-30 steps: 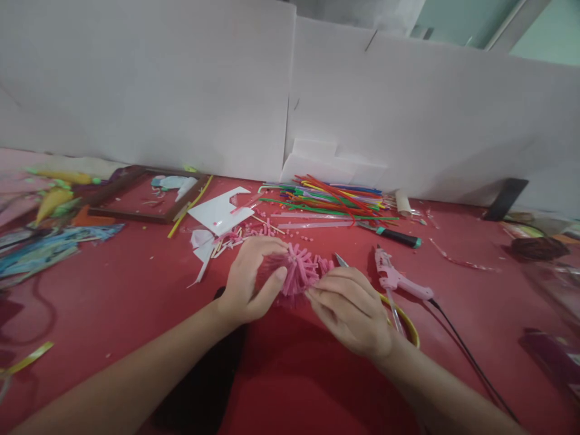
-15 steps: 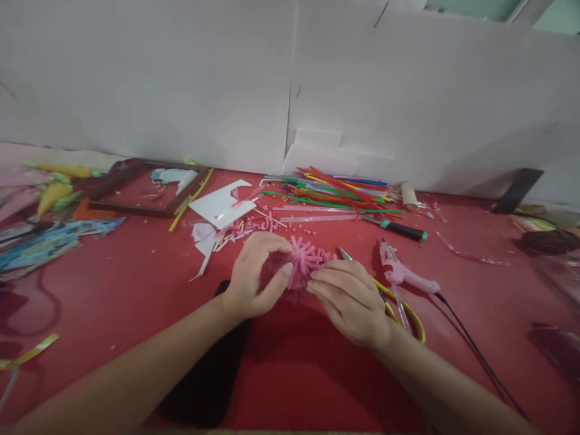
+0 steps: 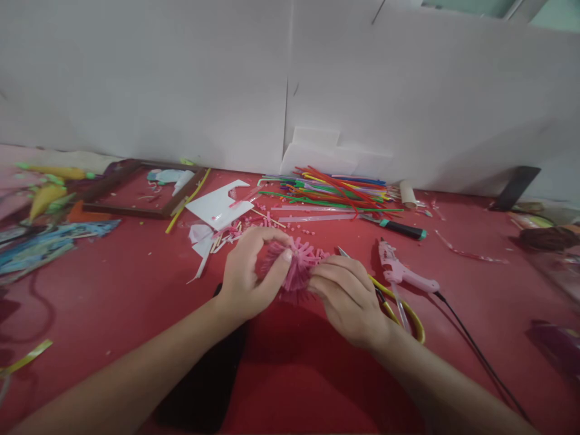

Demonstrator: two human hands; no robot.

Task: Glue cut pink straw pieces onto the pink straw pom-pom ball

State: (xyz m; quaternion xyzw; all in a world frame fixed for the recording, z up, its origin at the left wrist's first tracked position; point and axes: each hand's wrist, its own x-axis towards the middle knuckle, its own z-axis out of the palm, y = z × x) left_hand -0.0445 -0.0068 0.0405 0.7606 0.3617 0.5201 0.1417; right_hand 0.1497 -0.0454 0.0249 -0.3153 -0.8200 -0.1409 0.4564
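Observation:
Between my hands is a pink tufted piece (image 3: 298, 275), its many short fuzzy stems, like pipe cleaners, fanning out from a centre. My left hand (image 3: 244, 272) curls around its left side, with the thumb pressed on the front near the middle. On the other side, my right hand (image 3: 351, 299) has its fingers drawn together on the tips of the stems; its thumb is mostly hidden. Scissors with yellow handles (image 3: 415, 317) lie partly under the right hand and wrist. A dark flat object (image 3: 199, 386) rests beneath my left forearm.
A pink glue gun (image 3: 401, 272) with a black cord lies at right. Behind are coloured pipe cleaners (image 3: 344, 190), a craft knife (image 3: 403, 229) and a cardboard tube (image 3: 408, 194). Pink clippings surround a cut white sheet (image 3: 217, 205). A brown frame (image 3: 122, 211) stands left, below a white wall (image 3: 181, 78).
My left thumb has shifted slightly up and inward onto the pink piece, and more of the stems show within the left hand. My right hand has hardly moved.

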